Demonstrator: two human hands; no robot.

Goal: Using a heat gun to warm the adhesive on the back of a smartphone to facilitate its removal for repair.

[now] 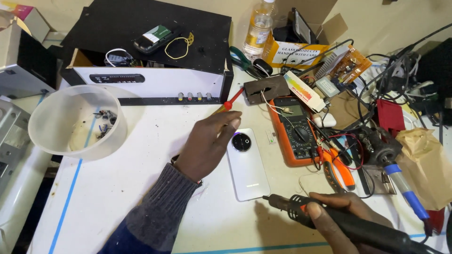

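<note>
**Phone pinned face-down while the hot-air tool waited at its lower corner**

A white smartphone [246, 165] lay face-down near the middle of the white surface [141, 155], its round camera ring turned up and toward the far edge. The left hand [207, 146] rested beside it, fingertips pressing on the phone's top edge next to the camera ring, apparently to keep the smooth body from sliding. Its grip was not closed around anything; a red-handled screwdriver [229, 104] lay just beyond the fingers, apart from them.

The right hand [341, 209], close to the near edge, was clenched around a black hot-air handpiece [329, 217], nozzle aimed at the phone's lower right corner but not touching it.

An orange multimeter [294, 131] sat just right of the phone, with orange pliers [336, 167] beside it. A white plastic bowl [75, 122] holding small parts stood toward the left edge, out of the working area.
</note>
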